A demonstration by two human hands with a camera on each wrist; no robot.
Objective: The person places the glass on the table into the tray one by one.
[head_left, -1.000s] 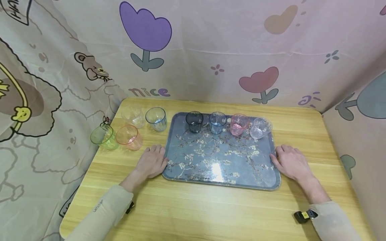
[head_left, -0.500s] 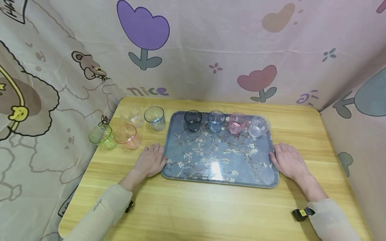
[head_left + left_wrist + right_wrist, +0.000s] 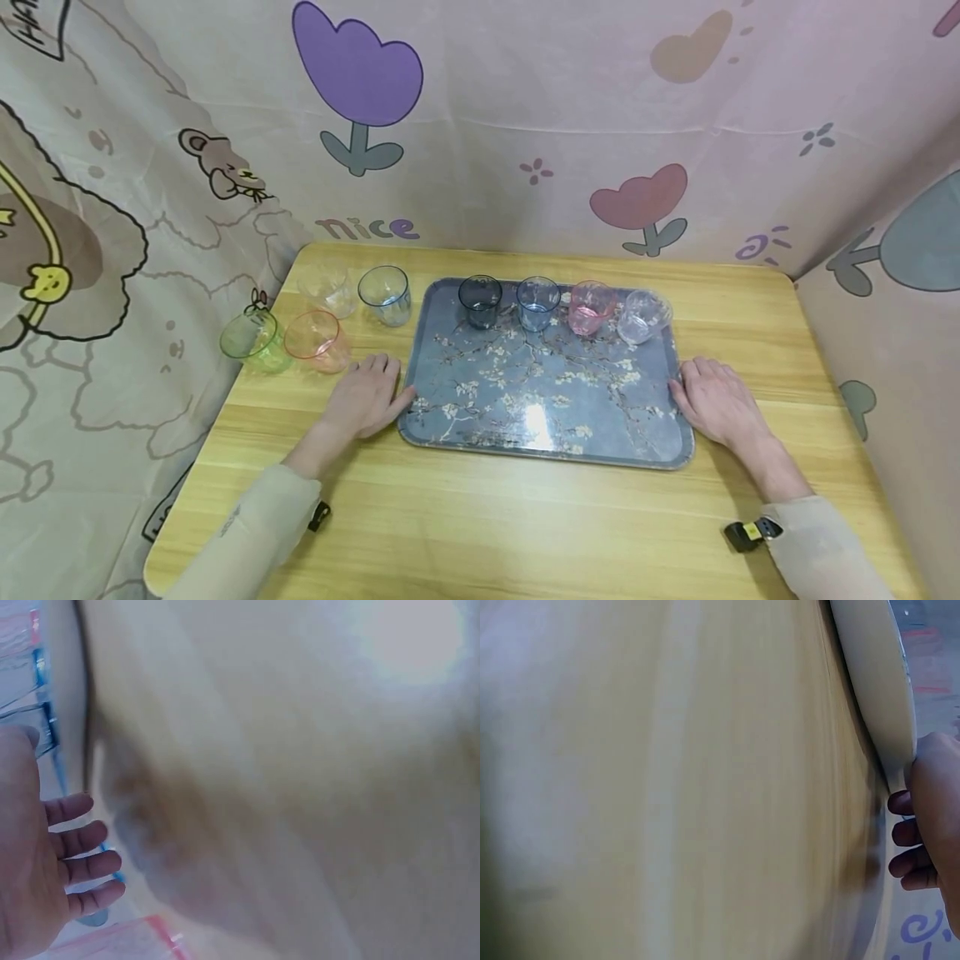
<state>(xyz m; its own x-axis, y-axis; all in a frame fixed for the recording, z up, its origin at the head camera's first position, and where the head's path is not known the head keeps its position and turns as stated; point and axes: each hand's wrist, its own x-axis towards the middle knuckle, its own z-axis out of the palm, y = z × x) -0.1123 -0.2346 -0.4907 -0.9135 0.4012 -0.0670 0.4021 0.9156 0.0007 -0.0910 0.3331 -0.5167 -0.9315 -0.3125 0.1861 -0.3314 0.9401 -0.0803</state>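
A grey-blue floral tray (image 3: 540, 425) lies on the table with a row of cups along its far side: a black one (image 3: 480, 302), a blue one (image 3: 537, 304), a pink one (image 3: 592, 307) and a clear one (image 3: 643, 317). My left hand (image 3: 363, 396) is at the tray's left edge, thumb reaching to the rim; its fingers (image 3: 90, 866) are spread loosely off the tray in the left wrist view. At the right edge, my right hand (image 3: 720, 400) rests with its thumb at the rim, its fingers (image 3: 911, 862) loosely bent beside the tray.
Left of the tray stand more cups: a green one (image 3: 255, 340), an orange-rimmed one (image 3: 318, 340), a clear one (image 3: 327, 287) and a dark-blue-rimmed one (image 3: 386, 295). A printed cloth (image 3: 487, 100) hangs behind the wooden table (image 3: 480, 525).
My left hand has shifted slightly left, its fingers drawing away from the tray's edge and its thumb spreading out. The tray, the cups and my right hand stay in place.
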